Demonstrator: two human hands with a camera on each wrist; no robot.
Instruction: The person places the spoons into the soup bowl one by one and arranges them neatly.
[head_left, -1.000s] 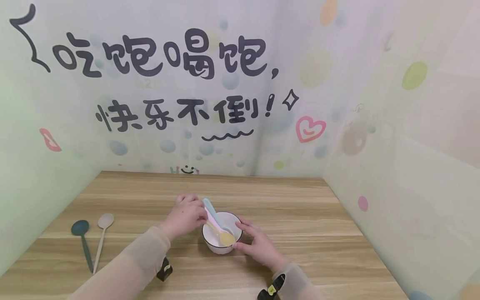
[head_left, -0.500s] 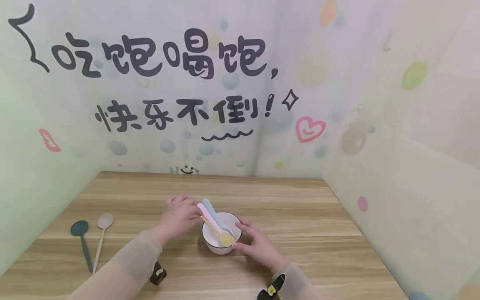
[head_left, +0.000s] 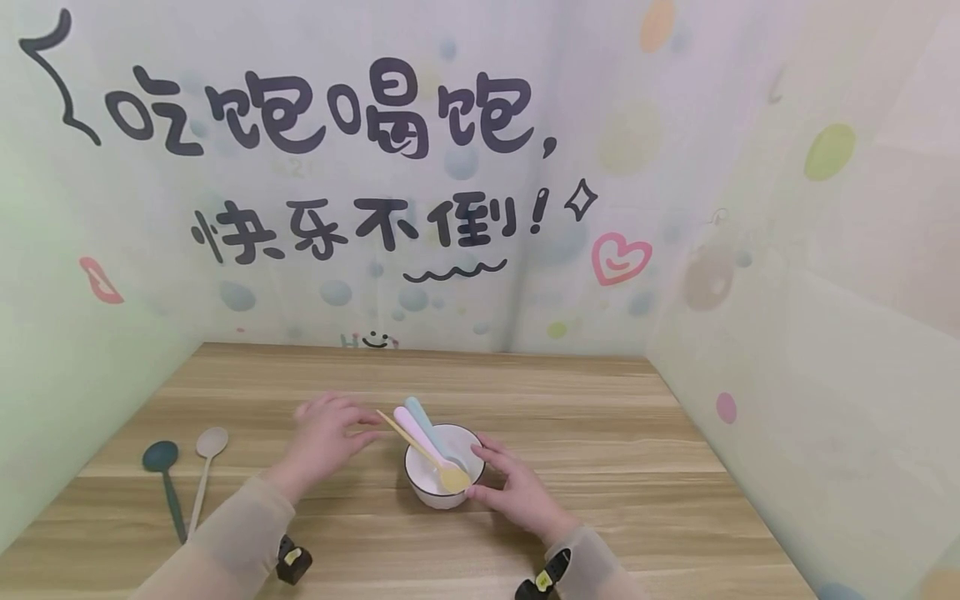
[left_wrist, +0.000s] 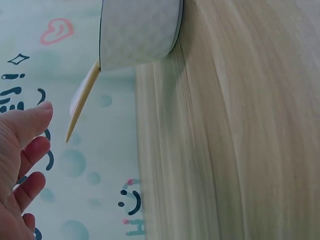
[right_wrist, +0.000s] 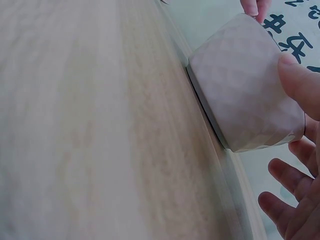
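While I watch from the head view, my right hand point(head_left: 517, 493) rests against the right side of the bowl point(head_left: 442, 479), thumb on the wall and fingers only loosely bent around it; the right wrist view shows the thumb point(right_wrist: 300, 82) pressed to the bowl's patterned outside. I would call that a steadying touch with relaxed fingers, not a clamp.

My left hand point(head_left: 324, 435) hovers just left of the bowl, fingers spread and relaxed, holding nothing. From the left wrist view its fingertips point(left_wrist: 37, 112) sit near the tip of the yellow spoon point(head_left: 423, 454) but apart from it.

That bowl stands on the bench point(head_left: 637, 467) about midway between the left and right edges, nearer the front edge than the back. Three spoons lean in it, handles pointing up and to the back left: the yellow spoon with its head on the front rim, a pink spoon point(head_left: 405, 422) and a blue spoon point(head_left: 420, 417) beside it.

Near the bench's left edge lie a dark green spoon point(head_left: 167, 479) and a beige spoon point(head_left: 204, 471), side by side, heads toward the back, well apart from both hands.
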